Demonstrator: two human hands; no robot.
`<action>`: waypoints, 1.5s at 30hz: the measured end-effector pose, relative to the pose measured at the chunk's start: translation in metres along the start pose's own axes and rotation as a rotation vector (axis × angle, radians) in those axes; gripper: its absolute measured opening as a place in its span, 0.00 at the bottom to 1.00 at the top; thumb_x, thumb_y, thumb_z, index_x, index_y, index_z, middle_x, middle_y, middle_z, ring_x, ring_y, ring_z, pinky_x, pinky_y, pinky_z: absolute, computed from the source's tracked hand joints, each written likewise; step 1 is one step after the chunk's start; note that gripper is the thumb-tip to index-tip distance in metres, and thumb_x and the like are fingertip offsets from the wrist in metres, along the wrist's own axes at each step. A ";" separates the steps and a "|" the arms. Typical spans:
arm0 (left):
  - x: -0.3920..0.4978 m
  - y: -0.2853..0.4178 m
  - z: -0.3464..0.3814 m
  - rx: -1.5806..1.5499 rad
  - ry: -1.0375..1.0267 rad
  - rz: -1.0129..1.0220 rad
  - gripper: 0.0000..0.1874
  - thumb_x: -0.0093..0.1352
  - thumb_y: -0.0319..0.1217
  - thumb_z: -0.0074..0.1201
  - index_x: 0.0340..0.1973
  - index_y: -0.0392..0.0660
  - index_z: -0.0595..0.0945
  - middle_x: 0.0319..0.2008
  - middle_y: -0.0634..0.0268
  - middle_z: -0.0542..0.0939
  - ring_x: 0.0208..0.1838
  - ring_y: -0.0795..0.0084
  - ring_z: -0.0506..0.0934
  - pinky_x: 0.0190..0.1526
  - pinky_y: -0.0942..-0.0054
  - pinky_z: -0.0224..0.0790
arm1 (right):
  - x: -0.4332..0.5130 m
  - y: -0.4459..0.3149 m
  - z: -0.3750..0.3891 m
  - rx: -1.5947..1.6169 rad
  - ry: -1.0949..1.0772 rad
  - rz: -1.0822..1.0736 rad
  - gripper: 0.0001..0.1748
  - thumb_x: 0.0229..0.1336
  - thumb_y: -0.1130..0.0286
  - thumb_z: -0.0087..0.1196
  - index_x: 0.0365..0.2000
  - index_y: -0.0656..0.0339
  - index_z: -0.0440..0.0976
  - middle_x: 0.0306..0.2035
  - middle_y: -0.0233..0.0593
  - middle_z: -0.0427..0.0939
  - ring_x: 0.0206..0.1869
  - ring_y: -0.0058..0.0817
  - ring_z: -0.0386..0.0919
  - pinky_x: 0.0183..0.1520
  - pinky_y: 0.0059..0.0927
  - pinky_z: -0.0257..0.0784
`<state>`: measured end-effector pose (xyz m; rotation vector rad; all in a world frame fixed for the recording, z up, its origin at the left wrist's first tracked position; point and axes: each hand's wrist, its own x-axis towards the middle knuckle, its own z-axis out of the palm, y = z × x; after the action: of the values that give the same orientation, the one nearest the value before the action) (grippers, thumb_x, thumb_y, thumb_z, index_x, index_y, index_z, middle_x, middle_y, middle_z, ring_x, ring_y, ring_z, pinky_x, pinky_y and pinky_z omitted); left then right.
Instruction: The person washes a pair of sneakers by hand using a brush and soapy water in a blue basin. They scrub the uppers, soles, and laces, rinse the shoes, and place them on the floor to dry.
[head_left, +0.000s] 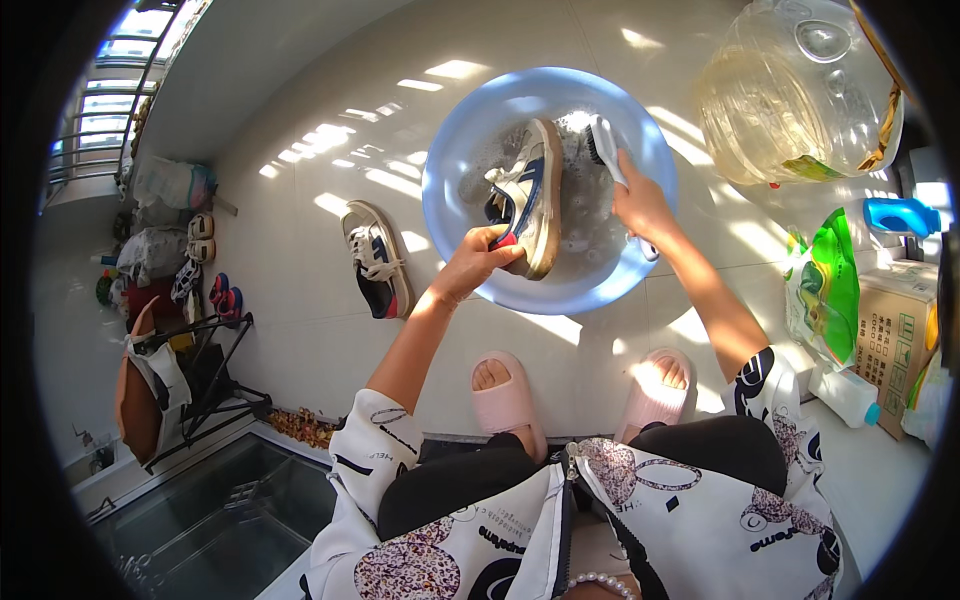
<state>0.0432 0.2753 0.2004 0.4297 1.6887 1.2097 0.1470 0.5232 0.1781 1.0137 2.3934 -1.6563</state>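
My left hand (476, 264) grips the heel of a white sneaker (551, 202) with navy and red parts, held over a light blue plastic basin (442, 180). Sudsy grey water (592, 217) lies in the basin. In my right hand (643, 201) is a white-handled scrubbing brush (606, 146), its dark bristles facing the shoe, with a gap between them. A matching sneaker (375, 259) rests on the floor tiles left of the basin, its laces loose.
A big clear plastic jug (780, 105) stands at the upper right. Below it are a blue bottle (900, 217), a green bag (829, 289), a cardboard box (896, 337) and a white bottle (844, 396). At left are a folding stool (217, 375) and small shoes (225, 296).
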 end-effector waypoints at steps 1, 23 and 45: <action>0.000 -0.001 0.003 -0.050 0.014 -0.004 0.08 0.65 0.31 0.56 0.34 0.39 0.78 0.27 0.74 0.75 0.32 0.85 0.70 0.37 0.83 0.63 | 0.006 0.007 0.003 0.117 -0.089 0.120 0.32 0.60 0.72 0.36 0.66 0.58 0.50 0.16 0.35 0.69 0.13 0.24 0.65 0.18 0.29 0.66; -0.001 0.013 0.027 -0.180 0.104 -0.083 0.11 0.66 0.28 0.54 0.42 0.37 0.79 0.34 0.69 0.79 0.35 0.82 0.75 0.42 0.80 0.67 | -0.097 -0.024 0.012 -0.216 -0.320 -0.448 0.35 0.53 0.77 0.43 0.63 0.67 0.51 0.23 0.63 0.75 0.29 0.56 0.77 0.37 0.51 0.71; 0.044 -0.016 0.043 0.786 -0.015 -0.144 0.21 0.68 0.42 0.46 0.24 0.36 0.80 0.23 0.56 0.79 0.30 0.59 0.78 0.37 0.65 0.70 | 0.014 0.031 0.036 -0.070 0.100 -0.214 0.29 0.57 0.70 0.43 0.58 0.70 0.59 0.31 0.65 0.77 0.36 0.59 0.76 0.41 0.50 0.70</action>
<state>0.0639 0.3228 0.1637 0.7627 2.1017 0.3931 0.1416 0.5060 0.1323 0.8765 2.6897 -1.6044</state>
